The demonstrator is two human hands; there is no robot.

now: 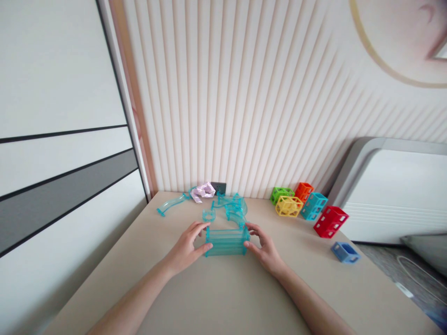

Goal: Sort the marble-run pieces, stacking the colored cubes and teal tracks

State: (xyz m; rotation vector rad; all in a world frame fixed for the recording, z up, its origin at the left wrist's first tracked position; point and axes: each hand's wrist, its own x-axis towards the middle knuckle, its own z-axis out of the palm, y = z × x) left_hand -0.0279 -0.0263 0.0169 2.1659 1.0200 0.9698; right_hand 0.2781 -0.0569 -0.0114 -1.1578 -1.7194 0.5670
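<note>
A stack of clear teal plastic track pieces (pixel 226 243) lies crosswise on the table in front of me. My left hand (pixel 190 246) grips its left end, thumb at the near side and fingers at the far side. At the other end my right hand (pixel 263 246) holds it the same way. Just beyond the stack lies a curved teal track piece (pixel 236 217). A small teal ring-shaped piece (pixel 208 215) stands beyond my left fingers. Farther back are more teal curved pieces (pixel 230 202), overlapping so that single ones are hard to tell apart.
A long teal track piece (pixel 172 203) lies at the back left beside a crumpled pinkish wrapper (pixel 203 191) and a black box (pixel 219 187). Green (pixel 281 194), yellow (pixel 289 206), orange (pixel 303 190), teal (pixel 314 206), red (pixel 331 222) and blue (pixel 345 252) openwork blocks stand on the right.
</note>
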